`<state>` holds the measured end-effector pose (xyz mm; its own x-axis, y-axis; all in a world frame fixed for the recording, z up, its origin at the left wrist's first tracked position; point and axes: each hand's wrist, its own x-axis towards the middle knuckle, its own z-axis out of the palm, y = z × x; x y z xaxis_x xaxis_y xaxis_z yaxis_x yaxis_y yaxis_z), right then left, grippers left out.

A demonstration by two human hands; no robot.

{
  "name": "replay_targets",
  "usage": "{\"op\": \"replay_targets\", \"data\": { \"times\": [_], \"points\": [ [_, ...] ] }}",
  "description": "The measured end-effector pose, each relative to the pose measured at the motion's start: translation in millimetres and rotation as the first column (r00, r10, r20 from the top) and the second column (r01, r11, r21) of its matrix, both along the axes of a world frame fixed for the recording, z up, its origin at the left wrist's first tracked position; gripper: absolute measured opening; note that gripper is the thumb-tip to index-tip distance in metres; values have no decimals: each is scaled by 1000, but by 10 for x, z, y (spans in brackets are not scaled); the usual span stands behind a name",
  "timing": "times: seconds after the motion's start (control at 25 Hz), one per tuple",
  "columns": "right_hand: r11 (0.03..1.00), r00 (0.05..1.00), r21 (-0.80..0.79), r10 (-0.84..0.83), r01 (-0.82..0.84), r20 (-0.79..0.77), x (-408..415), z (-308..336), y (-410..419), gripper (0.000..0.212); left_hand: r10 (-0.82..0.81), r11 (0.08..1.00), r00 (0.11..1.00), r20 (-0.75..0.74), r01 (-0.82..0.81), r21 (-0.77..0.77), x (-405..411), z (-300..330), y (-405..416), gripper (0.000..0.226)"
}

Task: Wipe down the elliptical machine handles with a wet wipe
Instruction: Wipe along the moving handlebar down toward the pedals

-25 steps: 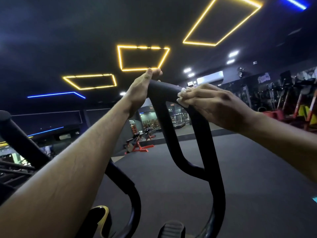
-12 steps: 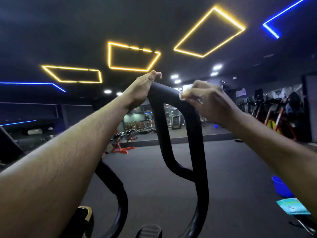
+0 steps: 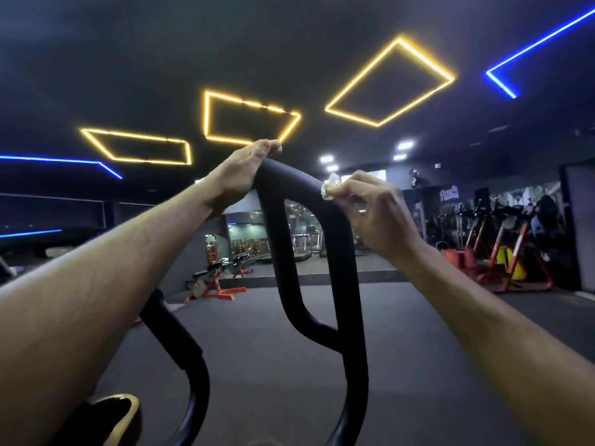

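Atop the handle (image 3: 325,201), left hand (image 3: 240,173) still gripping, right hand (image 3: 375,209) fingers pinching wet wipe (image 3: 330,188), slid slightly lower.

Single head view, tilted upward, close behind handle (image 3: 309,226), facing gym.

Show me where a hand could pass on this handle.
Free: the bare top curve between the left hand and the right hand; the long gap inside the handle loop; both uprights below the hands. Crowded: the left corner, gripped, and the right bend, where the wipe presses.
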<state>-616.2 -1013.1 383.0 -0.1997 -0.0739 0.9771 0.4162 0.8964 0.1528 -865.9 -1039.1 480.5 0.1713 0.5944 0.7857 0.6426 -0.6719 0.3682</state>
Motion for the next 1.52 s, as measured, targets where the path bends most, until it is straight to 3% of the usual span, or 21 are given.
{"op": "replay_targets", "data": {
  "times": [0.08,0.16,0.36,0.52,0.64,0.84,1.0,1.12,1.24,1.36,1.44,1.52],
  "points": [
    [999,998,28,-23,25,-54,65,-336,13,12,-51,998,996,70,53,-33,46,-28,5,45],
    [997,998,53,-59,60,-9,111,-536,-59,13,-77,993,981,180,92,-73,63,-47,-27,47],
    [956,981,273,-149,110,127,-189,280,-199,10,-123,974,936,329,177,-139,145,-84,-116,50],
    [852,856,489,-385,186,345,-629,852,-222,8,-173,937,942,288,248,-247,102,-33,-225,69],
    [796,799,573,-468,196,378,-392,704,-194,11,-121,945,962,244,187,-267,72,-9,-227,75],
    [710,666,623,-641,328,381,-72,374,-276,13,-89,964,965,246,146,-221,104,-18,-253,68],
    [636,609,722,-695,272,383,-572,737,-423,24,-118,952,956,267,186,-245,96,-5,-217,68],
    [555,463,801,-784,222,414,-520,761,-341,36,-122,959,958,260,181,-219,65,4,-185,69],
    [565,350,822,-787,75,508,-295,742,-383,31,-151,966,963,225,192,-171,83,-28,-133,74],
    [493,412,862,-814,118,409,-534,940,-494,31,-133,976,928,349,184,-119,29,-66,37,117],
    [466,502,873,-795,147,340,-723,1003,-471,29,-122,964,940,319,189,-186,25,-4,-72,100],
    [540,597,833,-711,125,372,-808,897,-352,22,-191,919,946,261,266,-292,21,14,-213,88]
  ]
}}
